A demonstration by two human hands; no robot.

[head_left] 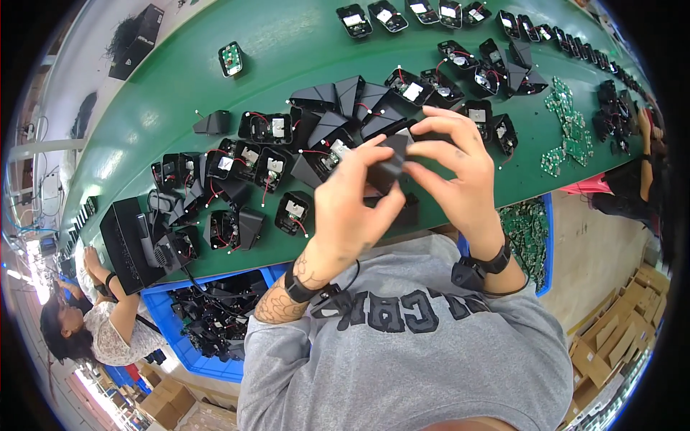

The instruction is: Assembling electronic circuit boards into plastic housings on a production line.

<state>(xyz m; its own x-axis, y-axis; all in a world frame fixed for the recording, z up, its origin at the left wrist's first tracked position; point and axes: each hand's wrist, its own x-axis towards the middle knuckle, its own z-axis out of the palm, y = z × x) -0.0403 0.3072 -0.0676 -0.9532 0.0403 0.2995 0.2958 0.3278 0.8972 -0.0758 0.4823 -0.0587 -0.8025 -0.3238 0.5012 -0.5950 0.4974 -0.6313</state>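
Over the near edge of the green table, my left hand [353, 208] grips a small black plastic housing [389, 164] between thumb and fingers. At the housing's right side, my right hand [460, 169] has its thumb and curled fingertips against the edge. The fingers partly hide the housing, and its inside is turned out of sight. Beneath and around both hands lie many similar housings, among them an open one [293, 213] with a white part and red wires. Several closed wedge-shaped black shells [313, 96] lie beyond my hands.
A blue bin [169, 337] of black parts stands below the table at left, another [549, 244] of green boards at right. Loose circuit boards [571, 129] lie on the table's right. A black box [123, 248] sits near a co-worker [108, 323]; another person's arm [645, 158] is far right.
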